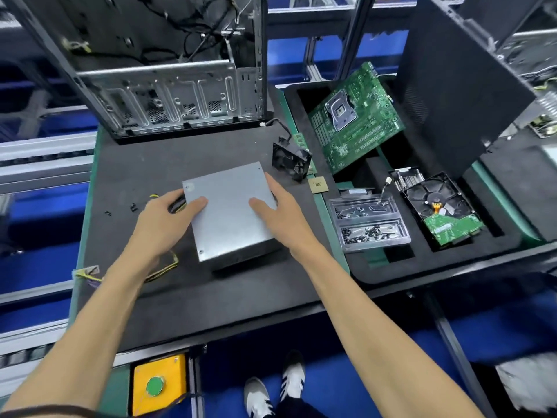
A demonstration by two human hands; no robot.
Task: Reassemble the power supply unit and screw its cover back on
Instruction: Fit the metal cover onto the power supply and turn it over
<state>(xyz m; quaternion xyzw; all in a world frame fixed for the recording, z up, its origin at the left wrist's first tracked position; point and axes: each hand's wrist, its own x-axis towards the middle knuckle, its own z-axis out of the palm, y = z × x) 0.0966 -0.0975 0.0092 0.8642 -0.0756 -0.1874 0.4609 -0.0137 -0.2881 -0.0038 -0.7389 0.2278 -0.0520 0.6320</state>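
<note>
Screw tray [370, 222]: clear plastic, two compartments, small dark screws in both.
Foam tray [391, 268]: black; holds the screw tray, a motherboard [355, 116] and a hard drive [443, 212].
Left hand [164, 220]: fingers curled over the left edge of the power supply unit [227, 212], thumb on top.
Right hand [281, 208]: fingers wrapped over its right edge, thumb on top.
Power supply unit: grey metal box, cover on, at the middle of the table [180, 297]; yellow wires trail left.

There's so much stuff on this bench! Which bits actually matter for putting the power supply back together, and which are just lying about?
For the job:
power supply, gripped by the left hand and right hand
its cables
loose screws
screw tray

Lying about:
motherboard
fan
CPU chip
hard drive
computer case
</note>
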